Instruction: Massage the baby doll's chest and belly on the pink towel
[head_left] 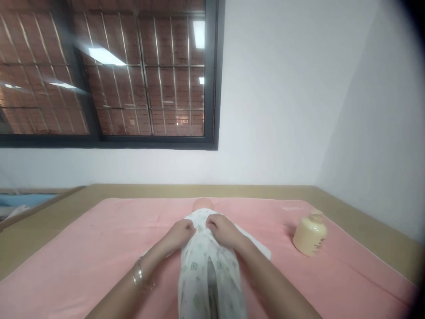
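At ten o'clock spreads a dark-framed window (87, 88), its glass catching pale rectangular lights (105, 56) (reflections, by their look), with metal bars (143, 66) and reddish brick (182, 88) beyond. White wall (282, 88) fills one o'clock, a greyer side wall (381, 137) three; tan table border (372, 226) shows at eight and four.

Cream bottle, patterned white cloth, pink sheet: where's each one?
Cream bottle (309, 235): head view, middle of its body.
Patterned white cloth (199, 249): head view, its upper middle.
Pink sheet (93, 252): head view, bare part left of the cloth.
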